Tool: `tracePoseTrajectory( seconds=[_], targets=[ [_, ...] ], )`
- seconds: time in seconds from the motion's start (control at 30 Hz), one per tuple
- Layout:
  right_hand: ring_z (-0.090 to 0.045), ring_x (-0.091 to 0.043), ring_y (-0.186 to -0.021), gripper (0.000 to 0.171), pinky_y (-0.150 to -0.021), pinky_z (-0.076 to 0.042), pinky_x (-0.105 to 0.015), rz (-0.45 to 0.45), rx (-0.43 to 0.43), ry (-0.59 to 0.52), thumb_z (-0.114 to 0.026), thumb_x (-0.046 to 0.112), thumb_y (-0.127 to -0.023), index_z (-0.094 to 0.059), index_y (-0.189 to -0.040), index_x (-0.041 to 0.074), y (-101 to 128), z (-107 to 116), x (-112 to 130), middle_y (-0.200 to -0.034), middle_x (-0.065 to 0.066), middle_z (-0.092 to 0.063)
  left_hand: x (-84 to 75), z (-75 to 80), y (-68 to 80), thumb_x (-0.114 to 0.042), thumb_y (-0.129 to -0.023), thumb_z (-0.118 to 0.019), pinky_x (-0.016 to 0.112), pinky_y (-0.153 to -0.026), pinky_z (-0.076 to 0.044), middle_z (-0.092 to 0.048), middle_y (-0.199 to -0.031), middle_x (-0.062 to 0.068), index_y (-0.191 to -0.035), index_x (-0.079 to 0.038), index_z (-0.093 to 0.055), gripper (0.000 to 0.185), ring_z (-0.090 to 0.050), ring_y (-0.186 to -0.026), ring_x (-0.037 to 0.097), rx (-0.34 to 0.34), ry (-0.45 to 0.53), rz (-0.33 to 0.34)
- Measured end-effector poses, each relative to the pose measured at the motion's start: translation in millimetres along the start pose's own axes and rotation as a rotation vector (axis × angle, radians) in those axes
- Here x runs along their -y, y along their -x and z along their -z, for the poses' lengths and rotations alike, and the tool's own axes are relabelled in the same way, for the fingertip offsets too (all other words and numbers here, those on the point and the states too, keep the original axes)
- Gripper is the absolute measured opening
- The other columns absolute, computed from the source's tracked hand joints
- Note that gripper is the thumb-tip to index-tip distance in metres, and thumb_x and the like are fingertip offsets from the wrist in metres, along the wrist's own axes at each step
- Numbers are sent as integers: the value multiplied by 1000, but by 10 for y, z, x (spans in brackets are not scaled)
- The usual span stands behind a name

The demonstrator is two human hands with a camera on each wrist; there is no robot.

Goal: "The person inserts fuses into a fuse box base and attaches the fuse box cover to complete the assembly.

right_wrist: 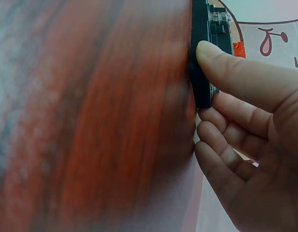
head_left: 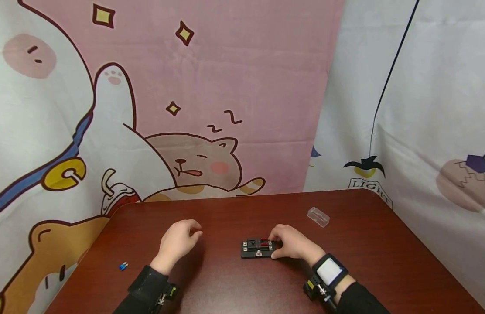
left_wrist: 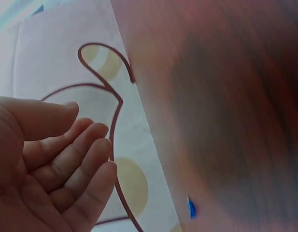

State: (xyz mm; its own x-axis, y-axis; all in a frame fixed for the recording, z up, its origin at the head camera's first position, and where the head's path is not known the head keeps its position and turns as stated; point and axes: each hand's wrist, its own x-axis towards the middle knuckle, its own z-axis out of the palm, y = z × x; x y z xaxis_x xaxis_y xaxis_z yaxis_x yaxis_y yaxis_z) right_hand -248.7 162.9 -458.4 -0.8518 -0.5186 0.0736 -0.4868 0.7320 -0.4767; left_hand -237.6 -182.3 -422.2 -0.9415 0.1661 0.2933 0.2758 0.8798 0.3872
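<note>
A printed cloth (head_left: pixel 266 78) is hanging behind everything, its pink part showing a sleeping cartoon animal and small stars. In front of it a reddish-brown table (head_left: pixel 227 283) is spreading toward the viewer. Two hands are working over it. The right hand (head_left: pixel 291 244) is pinching the right end of a black terminal block (head_left: pixel 250 249), its thumb pressing the near side and its fingers reaching round the far one. The left hand (head_left: pixel 177 242) is hovering over the table with fingers loosely bent, gripping nothing (the left wrist view is showing its bare palm side). A dark wristband (head_left: pixel 329 271) with a white face is circling the right wrist.

The block itself is lying on the table between the hands, touching the right one, and is carrying metal screws and a red part (head_left: pixel 264 242) on top. A clear plastic box (head_left: pixel 318 216) is resting beyond the right hand, nearer the far edge. Smallest of the loose things, a blue piece (head_left: pixel 123 266) is lying to the left of the left hand, well apart from the block.
</note>
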Motion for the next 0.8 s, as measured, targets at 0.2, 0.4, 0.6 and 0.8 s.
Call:
tracePoseTrajectory(
  seconds=[0.2, 0.4, 0.6, 0.8],
  targets=[
    [-57, -17, -89, 37, -84, -49, -43, -2, -2, 1, -89, 22, -72, -68, -100, 11, 0, 11, 8, -96, 3, -60, 204, 190, 58, -12, -86, -76, 39, -60, -49, -71, -90, 5, -95, -8, -74, 10, -63, -72, 19, -13, -2, 53],
    [-57, -18, -89, 37, -84, -49, -44, -1, -3, -4, -90, 21, -72, -68, -100, 10, 5, 18, 17, -97, 2, -61, 392, 311, 133, -12, -87, -74, 35, -56, -45, -70, -87, 6, -93, -6, -73, 9, -57, -65, 16, -39, 3, 113],
    [-57, -17, -88, 37, -83, -49, -42, 20, -10, 9, -90, 22, -71, -68, -99, 11, 6, 7, -2, -96, 3, -60, 585, 404, 244, -13, -88, -73, 36, -55, -45, -70, -85, 6, -92, -5, -72, 9, -57, -66, 17, -33, -6, 187],
    [-56, -16, -87, 36, -83, -49, -41, 23, -10, 19, -90, 23, -71, -69, -99, 12, 0, -4, -23, -96, 4, -60, 790, 523, 328, -16, -88, -71, 40, -59, -47, -70, -86, 9, -93, -4, -71, 13, -62, -70, 23, -36, -27, 255]
  ],
)
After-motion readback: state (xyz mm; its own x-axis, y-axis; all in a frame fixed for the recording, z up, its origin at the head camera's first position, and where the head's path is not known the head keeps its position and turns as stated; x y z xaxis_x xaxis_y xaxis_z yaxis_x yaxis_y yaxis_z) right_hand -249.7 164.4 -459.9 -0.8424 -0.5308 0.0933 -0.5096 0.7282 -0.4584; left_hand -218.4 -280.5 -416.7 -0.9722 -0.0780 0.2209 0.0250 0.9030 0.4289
